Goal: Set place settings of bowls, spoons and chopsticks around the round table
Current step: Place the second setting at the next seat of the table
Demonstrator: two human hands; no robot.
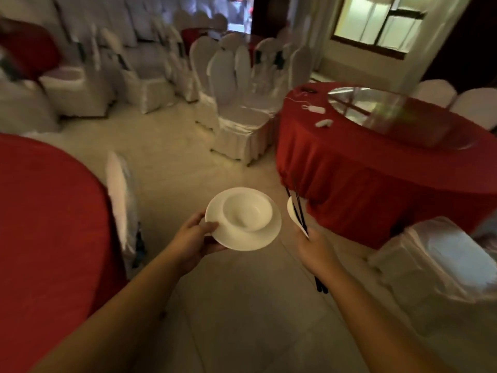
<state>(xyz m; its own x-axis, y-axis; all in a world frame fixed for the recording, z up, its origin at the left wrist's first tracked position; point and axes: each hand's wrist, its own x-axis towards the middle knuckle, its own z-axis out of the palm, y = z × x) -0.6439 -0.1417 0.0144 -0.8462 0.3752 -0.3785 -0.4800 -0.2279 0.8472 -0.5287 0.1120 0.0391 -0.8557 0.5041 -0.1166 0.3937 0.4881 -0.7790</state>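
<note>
**Tableware carried between red-draped tables**

Tiled floor (242, 305) fills the middle of a dim hall lined with white-covered chairs (242, 109). A round table (376, 162) under a red cloth stands ahead on the right, a glass turntable (376, 109) at its centre and a few small white items near its edge. Another red-clothed table (48, 211) fills the left edge.

The left hand (193, 238) grips the near-left rim of a white plate (258, 238), thumb on top and fingers beneath; a white bowl (247, 211) sits upright on the plate, beyond the hand. The right hand (314, 246) clasps black chopsticks (298, 211) together with a white spoon (291, 211). The chopsticks' long axis runs up and slightly left, their far ends toward the round table's skirt, their near ends jutting out below the wrist. The spoon lies beside them, just above the fingers.
</note>
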